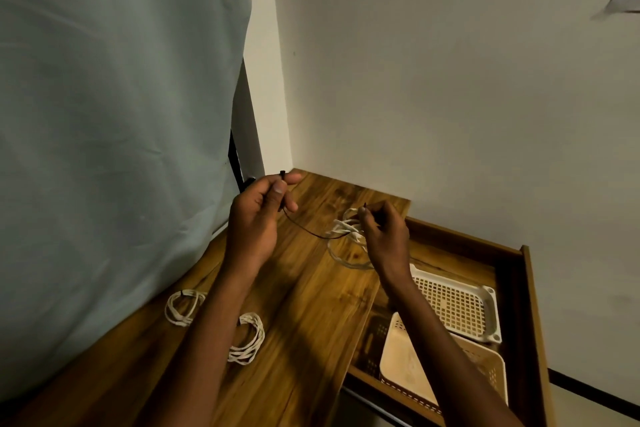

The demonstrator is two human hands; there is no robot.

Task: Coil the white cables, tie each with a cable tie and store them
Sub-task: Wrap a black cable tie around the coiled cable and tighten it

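A thin black cable tie [308,230] stretches between my two hands above the wooden tabletop [311,305]. My left hand [258,215] pinches its head end between thumb and fingers. My right hand [381,236] pinches the pointed tail end, and a coiled white cable [346,227] hangs from the tie beside that hand. Two more coiled white cables lie near the left edge of the tabletop: one [180,307] by the curtain and one [247,343] partly under my left forearm. Each has a dark tie on it.
An open wooden drawer [526,288] at the right holds a white perforated tray [453,305] and a beige basket [415,364]. A pale curtain [121,114] hangs at the left and a white wall stands behind.
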